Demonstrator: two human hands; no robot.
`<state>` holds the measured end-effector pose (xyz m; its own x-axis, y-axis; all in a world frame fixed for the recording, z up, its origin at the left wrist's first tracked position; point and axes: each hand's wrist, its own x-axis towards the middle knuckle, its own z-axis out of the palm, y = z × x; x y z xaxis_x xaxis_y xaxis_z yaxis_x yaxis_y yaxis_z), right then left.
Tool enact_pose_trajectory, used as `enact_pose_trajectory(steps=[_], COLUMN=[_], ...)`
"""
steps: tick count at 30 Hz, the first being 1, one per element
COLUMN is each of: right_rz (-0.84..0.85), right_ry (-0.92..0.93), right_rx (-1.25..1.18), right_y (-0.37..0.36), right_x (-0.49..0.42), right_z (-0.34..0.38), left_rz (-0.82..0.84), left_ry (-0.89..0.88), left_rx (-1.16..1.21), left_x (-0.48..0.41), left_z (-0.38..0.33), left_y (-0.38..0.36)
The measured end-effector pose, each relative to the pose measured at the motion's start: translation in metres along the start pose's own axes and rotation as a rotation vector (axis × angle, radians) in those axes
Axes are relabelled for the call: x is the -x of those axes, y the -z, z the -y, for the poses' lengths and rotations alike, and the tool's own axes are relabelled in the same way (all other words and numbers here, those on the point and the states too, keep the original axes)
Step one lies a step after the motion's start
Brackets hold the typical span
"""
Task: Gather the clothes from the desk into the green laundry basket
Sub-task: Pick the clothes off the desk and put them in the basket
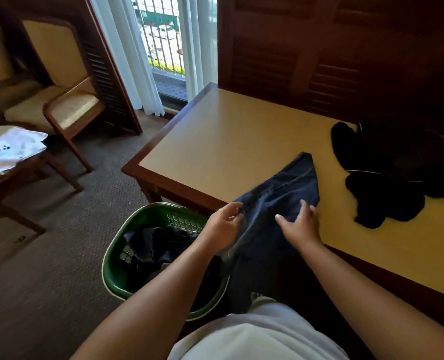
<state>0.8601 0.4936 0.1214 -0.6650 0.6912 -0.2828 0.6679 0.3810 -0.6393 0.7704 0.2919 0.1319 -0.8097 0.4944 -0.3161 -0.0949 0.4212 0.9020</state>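
Note:
Dark blue jeans (280, 188) lie across the near edge of the desk (228, 141), one end hanging down toward the floor. My left hand (223, 226) pinches the jeans' left edge with curled fingers. My right hand (300, 227) rests on the fabric with spread fingers. A heap of black clothes (387, 175) lies further right on the desk. The green laundry basket (117, 268) stands on the carpet just left of the desk, under my left arm, with dark clothes (158, 245) inside it.
A wooden armchair (67, 105) stands at the left by the window. White cloth (10, 149) lies on a low table at the far left. Dark louvred panels rise behind the desk. Carpet lies between the chair and the basket.

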Motion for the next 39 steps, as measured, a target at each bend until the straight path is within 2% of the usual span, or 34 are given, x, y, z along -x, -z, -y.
enact_pose_trajectory(steps=[3,6,8,10,12,15,18,21,32,39], right_rz=[-0.041,-0.042,-0.049,-0.035,0.065,0.278,0.440,0.597,0.756,0.882], right_ry=[-0.251,-0.344,-0.262,-0.060,0.178,0.429,0.593,0.597,0.610,0.809], right_rx=[-0.264,-0.429,-0.353,-0.270,-0.291,-0.301,-0.017,0.256,0.424,0.574], right_y=[0.003,-0.002,-0.010,-0.022,-0.041,-0.078,-0.110,-0.126,-0.141,-0.171], right_x=[-0.025,-0.042,-0.041,-0.032,-0.012,0.023,0.047,0.057,0.059,0.064], right_z=[-0.002,0.007,0.023,0.049,0.081,0.111,0.118,0.109,0.103,0.129], left_rz=[-0.005,-0.036,-0.079,-0.156,-0.235,-0.332,-0.393,-0.403,-0.440,-0.569], left_ry=[0.022,0.058,0.081,0.113,0.161,0.217,0.273,0.332,0.432,0.445], left_rx=[0.012,0.015,-0.007,-0.016,0.009,0.067,0.121,0.112,0.134,0.203], left_x=[0.003,0.013,0.022,0.030,0.043,0.061,0.079,0.096,0.117,0.115], left_z=[0.001,0.009,0.017,0.032,0.046,0.064,0.081,0.098,0.126,0.128], left_y=[0.009,0.030,0.049,0.068,0.084,0.101,0.115,0.122,0.113,0.120])
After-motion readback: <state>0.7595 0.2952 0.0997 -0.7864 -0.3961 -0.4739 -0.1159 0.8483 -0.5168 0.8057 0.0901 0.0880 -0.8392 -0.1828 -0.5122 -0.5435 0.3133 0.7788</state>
